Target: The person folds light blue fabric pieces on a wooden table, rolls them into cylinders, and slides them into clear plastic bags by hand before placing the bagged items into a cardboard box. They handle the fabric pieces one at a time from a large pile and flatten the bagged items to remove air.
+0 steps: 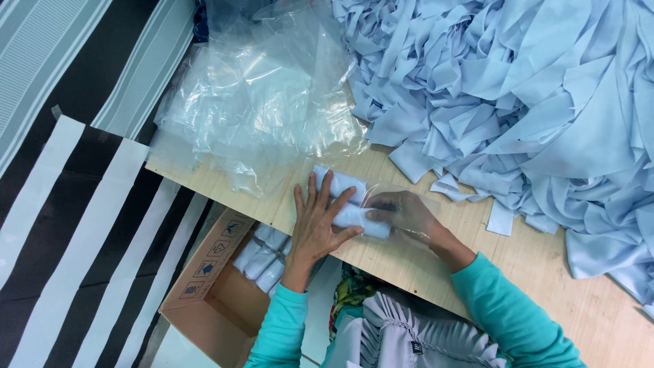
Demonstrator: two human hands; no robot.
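Two rolled cloths [349, 201] | left hand [319, 228] flat atop | right hand [403, 212] blurred inside clear bag [398, 197], grip unclear

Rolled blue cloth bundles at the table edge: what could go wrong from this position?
1. The rolled bundles sit close to the table edge; a push from the left hand might slide one off, possibly missing the cardboard box below.
2. The right hand is inside the clear bag; the thin film could bunch or tear.
3. The pile of blue strips lies close and may snag.
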